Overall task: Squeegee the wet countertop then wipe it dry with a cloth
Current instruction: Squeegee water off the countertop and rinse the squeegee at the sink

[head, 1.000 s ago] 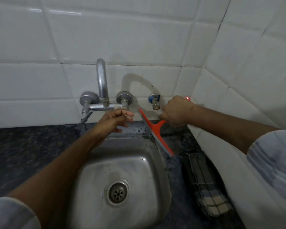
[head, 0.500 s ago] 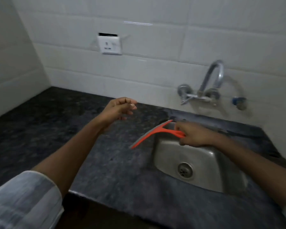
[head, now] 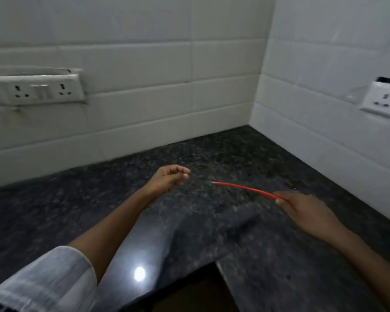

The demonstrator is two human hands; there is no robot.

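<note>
Head view: the right hand (head: 306, 210) grips the red squeegee (head: 245, 189) by its handle, blade edge-on above the dark countertop (head: 223, 154) near the corner; the left hand (head: 170, 177) hovers loosely curled, holding nothing. The squeegee looks light and stiff with a probably flexible blade edge, best held by the handle; wet plastic could slip.

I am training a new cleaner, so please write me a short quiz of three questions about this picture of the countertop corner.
1. True or false: the right hand holds the red squeegee.
2. What does the left hand hold? A) a cloth B) nothing C) a sponge
3. Fill in: on the tiled walls there are two white ____.

Key: 1 true; 2 B; 3 socket plates.
</note>
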